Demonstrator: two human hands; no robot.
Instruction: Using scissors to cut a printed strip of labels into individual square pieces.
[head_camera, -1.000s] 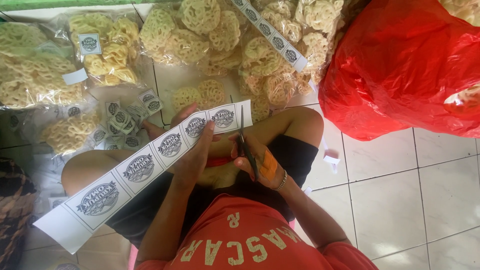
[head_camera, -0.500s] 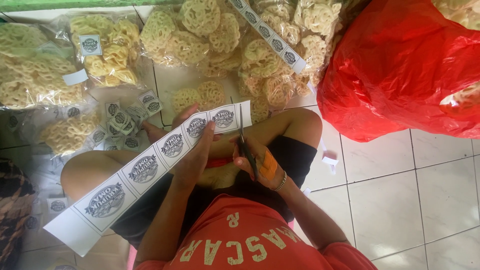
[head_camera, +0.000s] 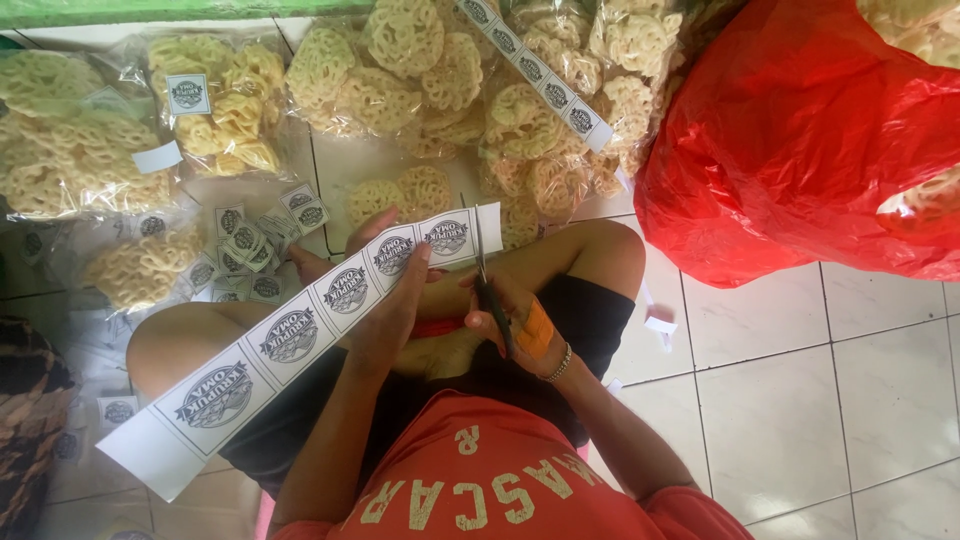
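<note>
The left hand (head_camera: 398, 300) pinches a long paper strip of printed labels (head_camera: 300, 335), held slanting across the lap above the knees. The right hand (head_camera: 510, 315) grips scissors (head_camera: 484, 275), fingers closed round the handles, blades at the strip's upper end. Loose cut labels (head_camera: 255, 245) lie on the tiled floor (head_camera: 860, 400) beside clear bags of crackers (head_camera: 210, 110). A red plastic bag (head_camera: 800, 140) stands at the right.

A long white label strip (head_camera: 300, 335) w/ round dark logos is slanting across the lap, scissors (head_camera: 487, 285) biting into its upper-right end.
</note>
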